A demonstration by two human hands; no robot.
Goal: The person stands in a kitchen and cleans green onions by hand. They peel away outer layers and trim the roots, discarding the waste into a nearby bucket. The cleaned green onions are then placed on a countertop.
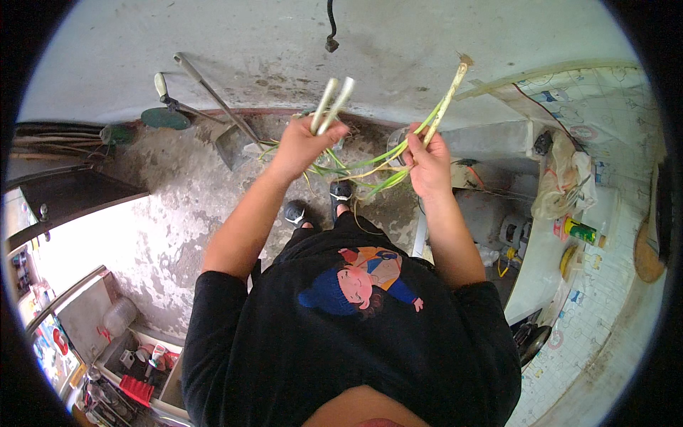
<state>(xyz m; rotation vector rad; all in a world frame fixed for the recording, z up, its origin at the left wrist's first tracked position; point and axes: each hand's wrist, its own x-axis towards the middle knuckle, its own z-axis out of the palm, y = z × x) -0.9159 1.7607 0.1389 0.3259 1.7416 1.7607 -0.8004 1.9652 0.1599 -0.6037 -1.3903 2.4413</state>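
Note:
My left hand (309,144) grips two scallions by their white stalks (333,105), whose pale cut-looking ends point away from me. In my right hand (428,160) is another scallion (447,101), held by its lower stalk with the brown root end up and papery, yellowish skin on it. Long green and yellowing leaves (373,160) droop between the two hands and hang over the floor. The hands are apart, both raised in front of my body.
A long-handled dustpan (230,147) leans against the wall. On the right, a counter (539,256) carries plastic bags (563,181) and a green can (581,230); a gas cylinder (480,213) lies below. An open sink-like box (173,384) with cleaning items stands lower left.

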